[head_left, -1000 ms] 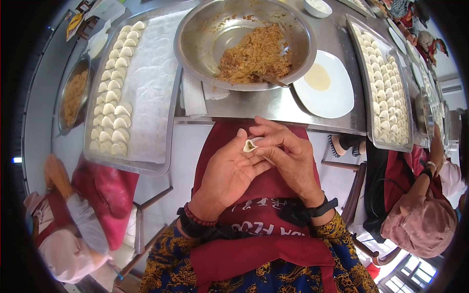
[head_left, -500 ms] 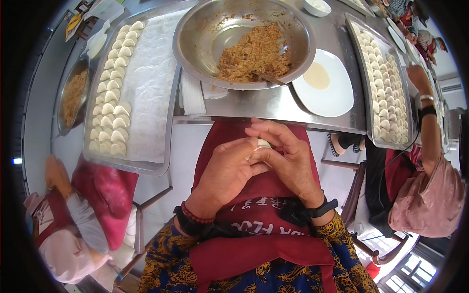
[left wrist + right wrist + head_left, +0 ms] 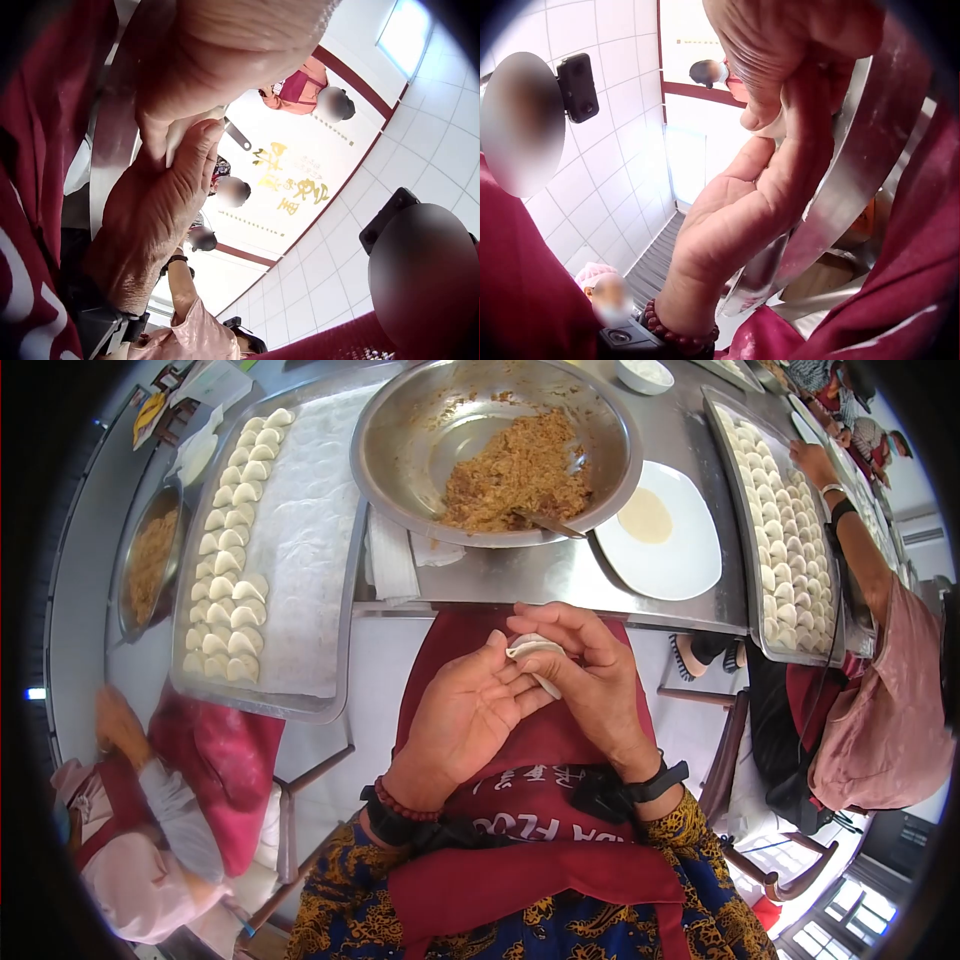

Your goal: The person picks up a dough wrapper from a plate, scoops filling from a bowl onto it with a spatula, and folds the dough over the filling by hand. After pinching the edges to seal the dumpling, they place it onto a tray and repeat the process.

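Note:
A pale folded dumpling (image 3: 533,647) is held between both hands above the lap. My right hand (image 3: 603,695) pinches it, thumb on the near side and fingers behind. Beneath and to the left, my left hand (image 3: 462,708) lies palm up with fingers extended under the dumpling and its thumb raised at the dumpling's left end. The right wrist view shows part of the dumpling (image 3: 775,127) between the hands; fingers hide most of it. Ahead stands a big steel bowl (image 3: 372,480) of brown filling (image 3: 520,475), a spoon (image 3: 548,522) in it.
A round wrapper (image 3: 645,517) lies on a white plate (image 3: 690,565) right of the bowl. Trays of dumplings flank it, left (image 3: 310,600) and right (image 3: 835,630). A white cloth (image 3: 392,565) lies at the table's front edge. People sit on both sides; one arm (image 3: 868,565) reaches over the right tray.
My left thumb and fingers closed around the dumpling, then the thumb lifted back and the palm shows again. The dumpling now shows its curved side. The person at right reached forward to the tray.

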The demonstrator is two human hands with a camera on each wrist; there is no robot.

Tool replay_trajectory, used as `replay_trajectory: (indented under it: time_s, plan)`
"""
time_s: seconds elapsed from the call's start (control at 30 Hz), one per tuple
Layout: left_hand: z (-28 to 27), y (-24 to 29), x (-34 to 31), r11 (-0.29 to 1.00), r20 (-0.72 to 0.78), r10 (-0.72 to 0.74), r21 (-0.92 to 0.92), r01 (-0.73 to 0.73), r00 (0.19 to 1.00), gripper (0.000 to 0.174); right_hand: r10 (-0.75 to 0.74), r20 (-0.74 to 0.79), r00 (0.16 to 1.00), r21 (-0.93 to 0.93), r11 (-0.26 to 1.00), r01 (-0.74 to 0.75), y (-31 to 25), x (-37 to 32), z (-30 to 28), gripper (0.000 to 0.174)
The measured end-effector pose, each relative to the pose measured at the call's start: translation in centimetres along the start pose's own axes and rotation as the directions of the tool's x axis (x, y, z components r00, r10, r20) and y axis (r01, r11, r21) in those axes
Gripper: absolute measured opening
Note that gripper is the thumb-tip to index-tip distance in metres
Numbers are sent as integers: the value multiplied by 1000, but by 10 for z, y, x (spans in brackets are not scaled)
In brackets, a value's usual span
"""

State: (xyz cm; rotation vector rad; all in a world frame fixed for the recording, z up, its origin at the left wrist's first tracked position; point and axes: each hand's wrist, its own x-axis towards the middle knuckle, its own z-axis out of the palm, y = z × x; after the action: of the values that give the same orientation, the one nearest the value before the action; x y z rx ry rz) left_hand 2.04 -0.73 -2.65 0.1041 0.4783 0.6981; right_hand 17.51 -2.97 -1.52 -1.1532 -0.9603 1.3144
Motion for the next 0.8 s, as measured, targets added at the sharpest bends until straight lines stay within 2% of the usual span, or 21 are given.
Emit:
replay_trajectory:
  time_s: [0.03,0.07,0.13,0.27,0.33,0.47,0.53,0.63,0.67,0.73,0.8]
  plan:
    - [-2,-1,0,1000,13,4,8,-4,1000,42,73,-11,997,57,996,-72,-2,-1,1,8]
    - [-2,-1,0,1000,12,3,8,-3,1000,42,73,-11,997,58,996,-72,1,0,0,8]
    - [3,-1,2,1000,-25,10,-8,-10,1000,39,-79,45,996,-101,991,83,11,0,-5,9]
    - [5,0,3,999,-6,8,34,-8,1000,41,-120,56,991,-130,983,127,14,0,-9,9]
    - [4,0,3,998,1,5,62,-5,1000,42,-199,119,973,-242,944,223,14,1,-11,8]
    - [0,-2,3,999,16,22,47,-23,1000,41,-185,123,975,-288,934,213,10,1,-7,10]
    - [3,-2,3,991,-17,18,131,-15,1000,40,-33,11,999,-19,999,33,3,-1,1,14]
    - [6,-1,2,984,-26,13,180,-8,1000,40,8,-12,1000,-50,999,-8,-2,-2,3,18]
    - [7,-1,2,984,-27,13,179,-8,1000,40,8,-12,1000,-50,999,-9,-1,-2,2,18]
    - [7,-1,2,986,-45,15,164,-7,999,46,-69,48,996,-196,978,77,5,-1,-3,16]
    - [8,1,3,996,-32,0,92,3,999,50,-112,80,991,-199,972,126,14,1,-10,16]
